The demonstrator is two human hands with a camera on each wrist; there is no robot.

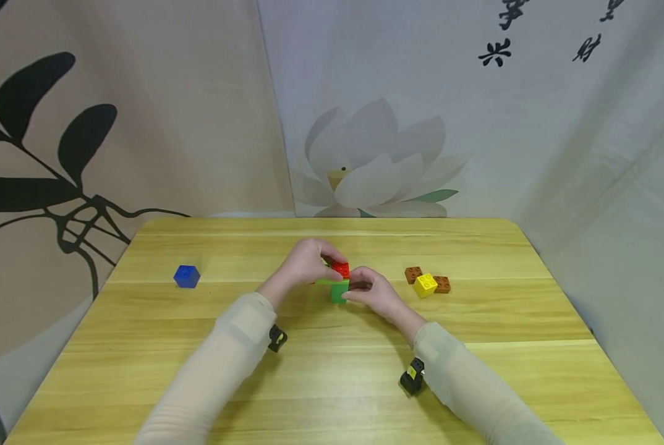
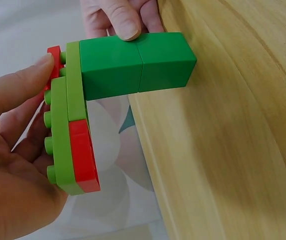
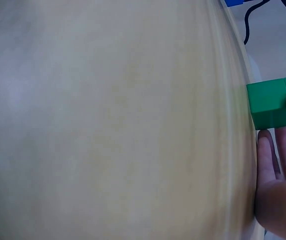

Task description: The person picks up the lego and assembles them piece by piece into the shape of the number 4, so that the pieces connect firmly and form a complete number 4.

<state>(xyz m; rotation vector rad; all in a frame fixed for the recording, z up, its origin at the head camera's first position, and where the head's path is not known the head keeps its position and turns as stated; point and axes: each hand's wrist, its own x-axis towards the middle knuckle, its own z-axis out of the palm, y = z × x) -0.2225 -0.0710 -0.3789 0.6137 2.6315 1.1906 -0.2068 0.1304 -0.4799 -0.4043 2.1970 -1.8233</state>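
A small toy-brick build stands in the middle of the table. Its column is two stacked green bricks (image 2: 112, 67). Light green bricks (image 2: 62, 135) lie across the column's top and jut out to one side, with a red brick (image 2: 84, 159) attached under the overhang. On top sits another red brick (image 2: 54, 51), which my left hand (image 1: 305, 264) grips between thumb and fingers. My right hand (image 1: 378, 294) pinches the green column from the right, thumb on the near face and fingers behind it. Part of the upper red brick is hidden by the left thumb.
A blue brick (image 1: 187, 276) stands alone at the left of the wooden table (image 1: 332, 383). To the right of the hands, a yellow brick (image 1: 425, 285) sits between two brown bricks (image 1: 413, 274). A printed cloth (image 1: 209, 123) hangs behind the table's far edge.
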